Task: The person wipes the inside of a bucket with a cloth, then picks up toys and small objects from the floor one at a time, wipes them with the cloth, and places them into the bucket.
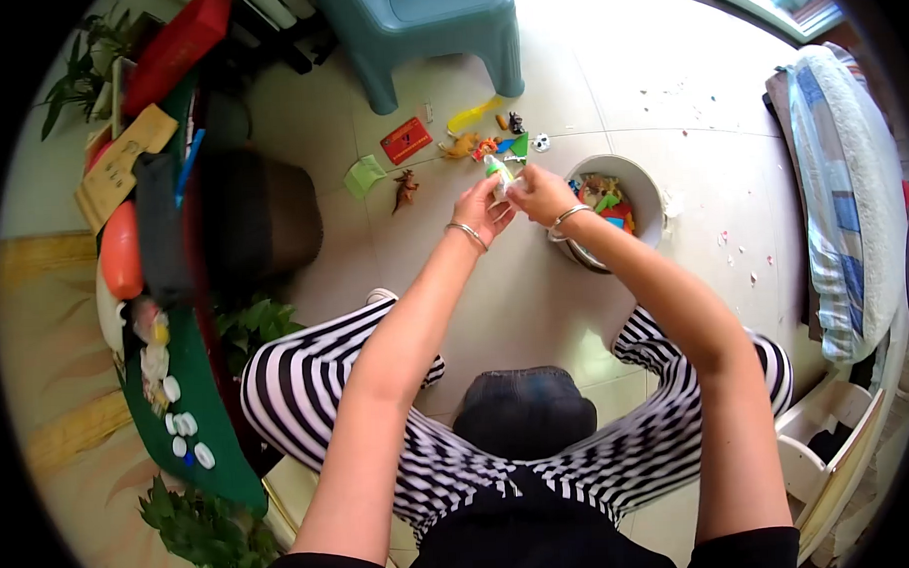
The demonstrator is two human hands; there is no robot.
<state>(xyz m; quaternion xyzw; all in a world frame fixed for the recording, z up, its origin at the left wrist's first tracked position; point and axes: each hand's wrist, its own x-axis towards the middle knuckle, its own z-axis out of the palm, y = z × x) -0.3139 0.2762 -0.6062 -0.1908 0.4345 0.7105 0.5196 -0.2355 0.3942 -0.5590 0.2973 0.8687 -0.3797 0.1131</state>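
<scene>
Both hands meet in front of me, over the floor. My left hand [484,208] has its fingers closed round a small white-and-green item [498,169], perhaps a little bottle; its kind is not clear. On the item's right side, the fingers of my right hand [542,193] are pinched against it. Just beyond the hands lie small toys: a green triangular piece [520,146], an orange animal figure [462,147] and a black-and-white ball [541,142]. A brown dinosaur figure [405,190] lies to the left. Right of my right hand stands a round bin [648,192] holding colourful pieces.
A blue-grey plastic stool [426,45] stands at the back. A red card [405,140], a green paper [365,175] and a yellow plastic piece [474,114] lie on the floor. The green-topped table [216,473] is at left, a bed [852,200] at right. Scraps [725,237] litter the right floor.
</scene>
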